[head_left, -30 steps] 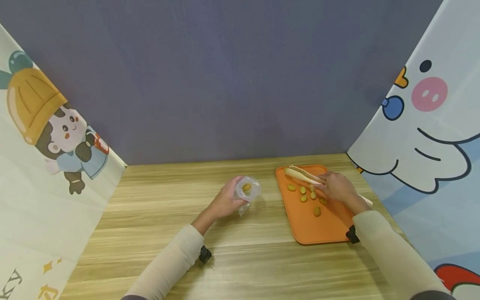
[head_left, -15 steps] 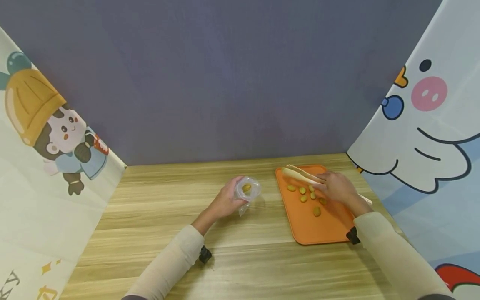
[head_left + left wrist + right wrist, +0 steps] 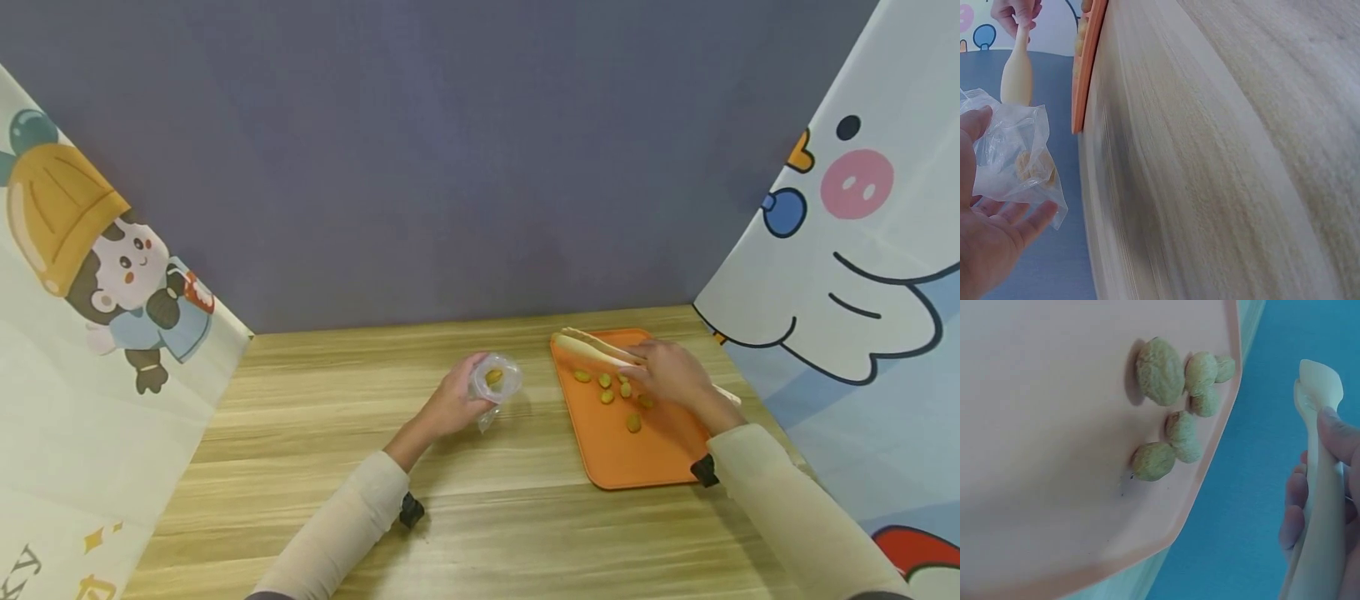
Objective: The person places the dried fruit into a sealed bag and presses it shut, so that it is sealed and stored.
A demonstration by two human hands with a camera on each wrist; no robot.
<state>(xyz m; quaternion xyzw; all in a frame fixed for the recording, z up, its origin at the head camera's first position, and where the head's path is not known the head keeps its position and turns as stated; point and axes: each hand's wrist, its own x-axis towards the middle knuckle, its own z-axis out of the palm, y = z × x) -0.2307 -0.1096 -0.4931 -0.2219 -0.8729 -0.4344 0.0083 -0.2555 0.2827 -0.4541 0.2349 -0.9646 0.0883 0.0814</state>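
Note:
My left hand (image 3: 455, 398) holds a clear plastic bag (image 3: 1004, 134) with its mouth spread, thumb and fingers around it. Inside the bag lies a wrinkled yellow-brown dried fruit (image 3: 1036, 166). To the right, my right hand (image 3: 675, 375) grips cream-coloured tongs (image 3: 1321, 544) above an orange tray (image 3: 637, 465). The tongs' tips point left toward the bag and nearly meet, with no fruit showing between them. Several more dried fruits (image 3: 1160, 372) lie on the tray below the tongs, most grouped toward one end.
The tray rests at the right of a wood-grain table (image 3: 315, 433). A dark grey panel (image 3: 465, 167) stands behind the table. Cartoon-printed panels rise on the left (image 3: 75, 400) and right (image 3: 885, 317).
The tongs have shifted slightly left, their tips now reaching the tray's far left corner. The left hand and bag have stayed in place.

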